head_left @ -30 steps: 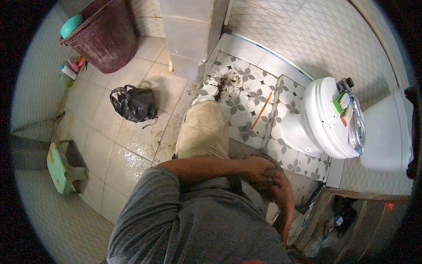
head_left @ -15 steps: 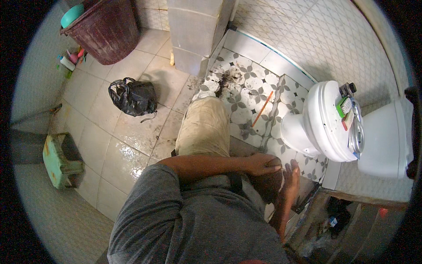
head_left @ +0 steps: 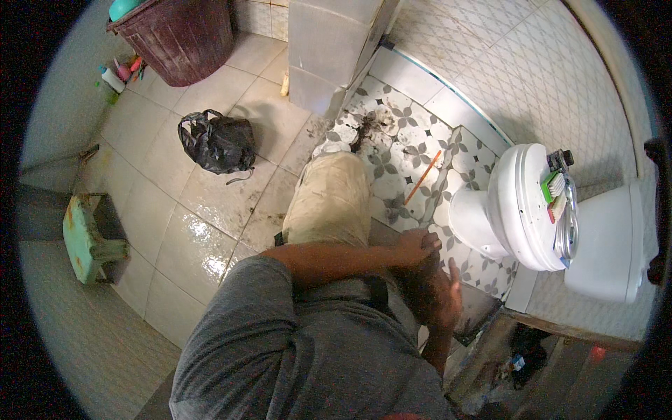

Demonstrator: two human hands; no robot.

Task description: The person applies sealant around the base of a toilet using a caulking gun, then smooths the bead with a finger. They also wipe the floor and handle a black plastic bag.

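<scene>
My left arm reaches across my lap, and my left hand (head_left: 418,249) lies to the right of my knee in pale trousers (head_left: 327,199). Its fingers are curled; whatever they hold, if anything, is hidden. Just below it, my right hand (head_left: 442,297) is raised with its fingers apart and nothing visible in them. Between the two hands is a dark brown shape, too shadowed to tell. Beyond them a thin orange stick (head_left: 423,177) lies on the patterned tiles (head_left: 392,157), which carry dark dirt smears (head_left: 365,127) near the pillar.
A white toilet (head_left: 514,203) stands to the right; its lid bears a green brush (head_left: 551,186), a red brush (head_left: 556,209) and a coiled silver hose (head_left: 568,234). On the left are a black plastic bag (head_left: 218,142), a green stool (head_left: 85,238), a maroon bin (head_left: 178,42) and a tiled pillar (head_left: 325,59).
The view has turned slightly. My left hand has shifted a little upward, and my right hand has moved a little to the left, closer to it. The floor things appear unmoved.
</scene>
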